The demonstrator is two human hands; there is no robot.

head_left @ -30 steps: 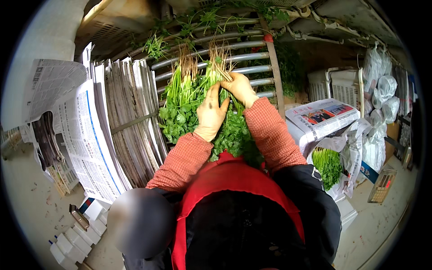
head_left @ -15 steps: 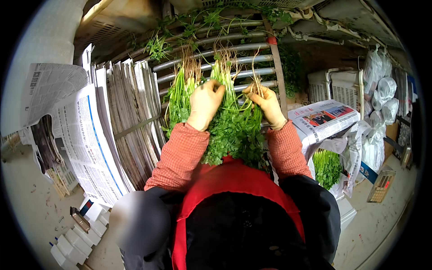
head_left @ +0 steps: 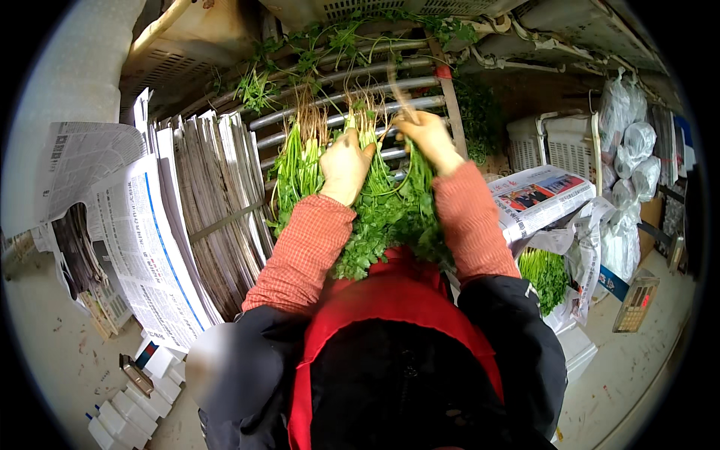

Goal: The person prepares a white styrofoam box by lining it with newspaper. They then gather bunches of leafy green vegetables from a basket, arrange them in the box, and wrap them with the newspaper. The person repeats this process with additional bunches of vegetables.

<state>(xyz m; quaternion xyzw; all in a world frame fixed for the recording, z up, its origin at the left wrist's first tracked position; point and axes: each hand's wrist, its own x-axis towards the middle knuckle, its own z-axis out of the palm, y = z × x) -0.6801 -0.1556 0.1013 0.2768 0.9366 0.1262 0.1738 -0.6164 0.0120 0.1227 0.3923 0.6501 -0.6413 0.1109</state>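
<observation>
Coriander bunch (head_left: 379,202) roots-up, left hand (head_left: 343,166) grip closed around stems, right hand (head_left: 429,139) pinching roots above

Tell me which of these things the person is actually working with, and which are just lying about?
In use:
- left hand, gripping a bunch of green leafy herbs with pale roots
- right hand, pulling at its root ends
- grey metal-bar rack beneath

Lying about:
- stacked newspapers
- folded newspaper
- tied white plastic bags
- white plastic crates

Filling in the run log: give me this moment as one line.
left hand: gripping rooted green herb bunch | right hand: pinching its stems near the roots | under: grey metal bar rack | left: stacked newspapers
</observation>
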